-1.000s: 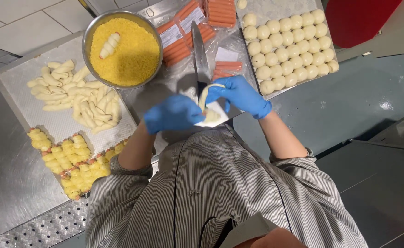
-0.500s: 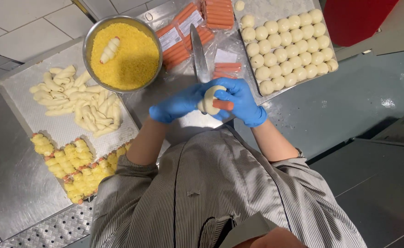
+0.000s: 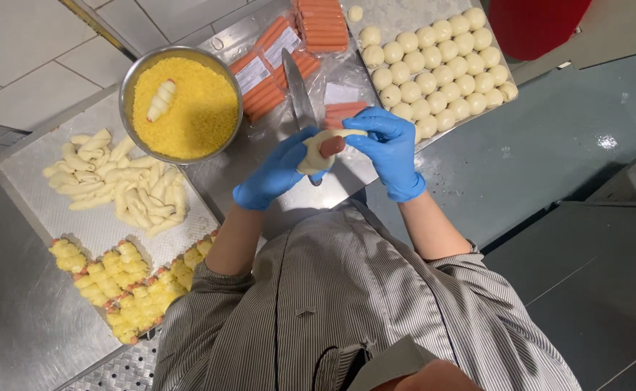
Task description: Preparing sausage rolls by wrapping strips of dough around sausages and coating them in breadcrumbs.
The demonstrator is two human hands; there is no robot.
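Both my hands wear blue gloves and meet above the steel counter. My left hand (image 3: 274, 174) grips a sausage piece wrapped in pale dough (image 3: 319, 150); the red end of the sausage pokes out. My right hand (image 3: 387, 145) pinches a strip of the dough at the top of the roll. A large knife (image 3: 298, 88) lies on the counter just beyond the hands. A steel bowl of yellow crumbs (image 3: 188, 108) holds one dough-wrapped sausage (image 3: 161, 99).
Packs of sausages (image 3: 278, 61) lie behind the knife. A tray of round dough balls (image 3: 441, 69) stands at the right. At the left a perforated tray (image 3: 36, 210) carries several plain wrapped sausages (image 3: 119, 185) and several crumbed ones (image 3: 126, 289). A red container (image 3: 539, 25) stands at the far right.
The hands lifted the dough and sausage off the counter and wound the dough strip further around the sausage. The view shifted slightly.
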